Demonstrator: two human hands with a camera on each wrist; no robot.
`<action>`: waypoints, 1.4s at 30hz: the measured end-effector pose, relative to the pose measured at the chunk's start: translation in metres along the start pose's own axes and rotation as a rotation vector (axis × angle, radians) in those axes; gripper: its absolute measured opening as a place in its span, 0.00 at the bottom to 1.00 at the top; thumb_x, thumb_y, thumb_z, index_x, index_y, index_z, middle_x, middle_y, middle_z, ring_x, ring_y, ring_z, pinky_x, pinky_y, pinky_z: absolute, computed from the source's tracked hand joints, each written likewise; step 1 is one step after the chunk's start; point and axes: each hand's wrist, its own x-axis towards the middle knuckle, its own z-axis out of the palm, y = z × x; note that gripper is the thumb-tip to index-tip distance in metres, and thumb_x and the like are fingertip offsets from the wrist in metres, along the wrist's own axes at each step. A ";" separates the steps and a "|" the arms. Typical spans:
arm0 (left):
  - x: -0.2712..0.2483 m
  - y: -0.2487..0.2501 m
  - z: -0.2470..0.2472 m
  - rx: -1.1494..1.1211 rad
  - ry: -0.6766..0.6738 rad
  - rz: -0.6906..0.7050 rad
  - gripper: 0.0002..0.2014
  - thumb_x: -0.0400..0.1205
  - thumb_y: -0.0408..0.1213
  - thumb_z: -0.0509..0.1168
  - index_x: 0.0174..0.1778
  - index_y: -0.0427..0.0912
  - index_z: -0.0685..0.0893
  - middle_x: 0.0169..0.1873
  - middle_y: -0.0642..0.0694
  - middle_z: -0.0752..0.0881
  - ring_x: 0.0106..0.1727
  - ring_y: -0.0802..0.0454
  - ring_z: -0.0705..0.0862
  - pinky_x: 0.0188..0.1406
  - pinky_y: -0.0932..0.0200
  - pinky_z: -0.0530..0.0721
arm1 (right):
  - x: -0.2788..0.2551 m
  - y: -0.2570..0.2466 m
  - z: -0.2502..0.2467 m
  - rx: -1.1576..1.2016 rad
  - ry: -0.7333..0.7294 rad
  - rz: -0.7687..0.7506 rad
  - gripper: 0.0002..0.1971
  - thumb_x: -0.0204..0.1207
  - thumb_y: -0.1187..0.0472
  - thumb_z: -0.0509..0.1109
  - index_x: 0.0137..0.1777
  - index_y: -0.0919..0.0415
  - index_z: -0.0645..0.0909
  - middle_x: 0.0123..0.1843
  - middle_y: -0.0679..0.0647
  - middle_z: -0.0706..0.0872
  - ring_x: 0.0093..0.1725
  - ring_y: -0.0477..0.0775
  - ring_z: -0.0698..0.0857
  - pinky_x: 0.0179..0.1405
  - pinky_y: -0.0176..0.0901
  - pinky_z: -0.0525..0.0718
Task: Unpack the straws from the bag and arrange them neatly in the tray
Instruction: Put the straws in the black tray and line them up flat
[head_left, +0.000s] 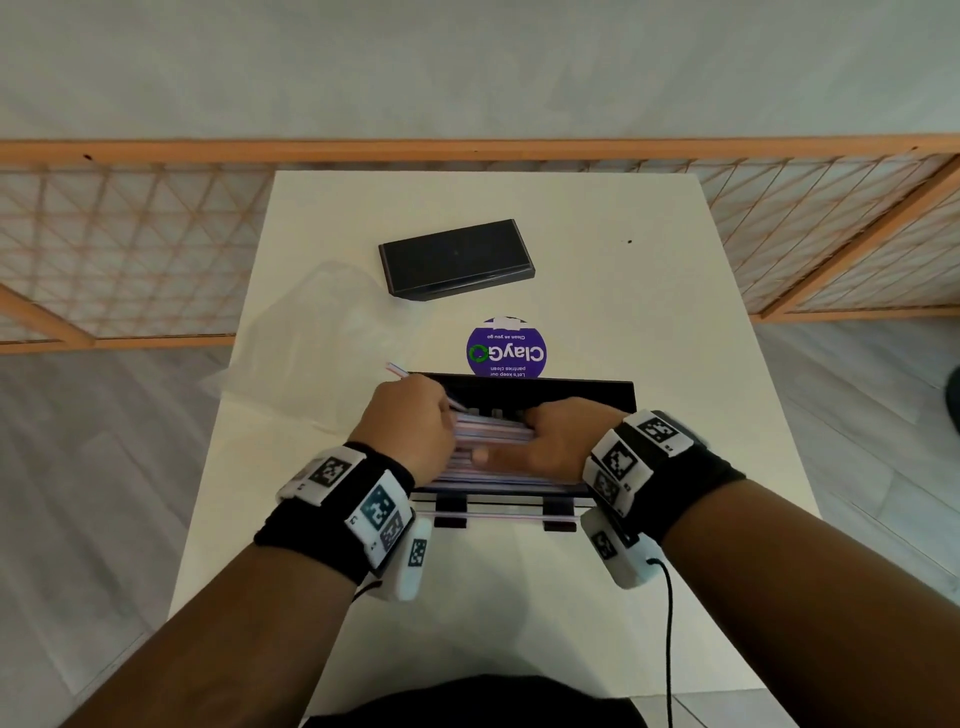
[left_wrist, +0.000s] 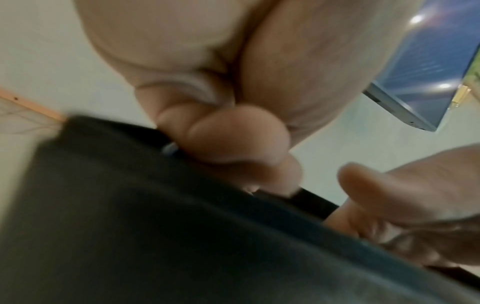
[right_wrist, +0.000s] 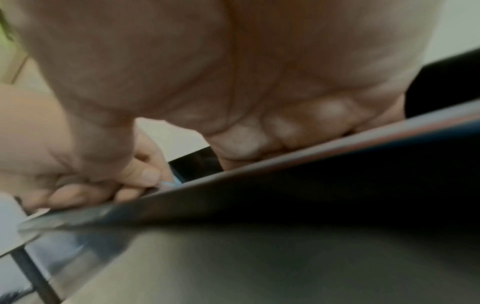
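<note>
1. Head view shows both hands working over the black tray (head_left: 613, 391) at the near middle of the white table (head_left: 649, 270), probably so the straws (head_left: 493, 439) can be squared from either end.
2. Most straws lie side by side across the tray, running left to right; one lies outside it, just beside its near edge, on the table.
3. The left hand (head_left: 402, 423) has its fingers curled around one straw, whose striped end pokes out up and to the left past the tray's corner. I judge it is being held at an angle to feed it down among the rest.
4. The right hand (head_left: 563, 441) rests on the right part of the bundle, fingers bent over the straws, seemingly pinning them so they do not roll. Whether it actually grips them I cannot tell; the wrist views are too blurred.
5. The clear bag (head_left: 317, 338) lies crumpled to the left of the tray and looks emptied.
6. A dark flat box (head_left: 456, 258) and a round purple sticker (head_left: 506, 349) sit beyond the tray, apart from the work.
</note>
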 end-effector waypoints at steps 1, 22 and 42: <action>0.002 0.002 0.001 0.043 -0.003 0.016 0.10 0.85 0.34 0.61 0.45 0.38 0.87 0.40 0.39 0.89 0.39 0.43 0.87 0.36 0.55 0.82 | 0.001 -0.001 0.000 0.004 -0.004 0.000 0.54 0.42 0.09 0.52 0.62 0.43 0.81 0.52 0.47 0.88 0.51 0.51 0.86 0.58 0.50 0.85; 0.011 0.044 0.013 0.450 -0.549 0.140 0.48 0.63 0.57 0.80 0.78 0.50 0.69 0.72 0.48 0.77 0.72 0.46 0.77 0.67 0.48 0.81 | 0.002 -0.007 -0.025 -0.231 -0.139 0.040 0.48 0.35 0.25 0.79 0.57 0.49 0.83 0.49 0.48 0.89 0.47 0.52 0.87 0.50 0.45 0.86; 0.007 0.026 0.037 0.393 -0.365 0.176 0.45 0.61 0.61 0.78 0.74 0.54 0.70 0.68 0.50 0.77 0.72 0.45 0.76 0.79 0.35 0.63 | -0.016 -0.008 -0.029 -0.272 -0.136 -0.098 0.45 0.48 0.33 0.84 0.67 0.46 0.77 0.58 0.45 0.85 0.57 0.53 0.83 0.62 0.50 0.82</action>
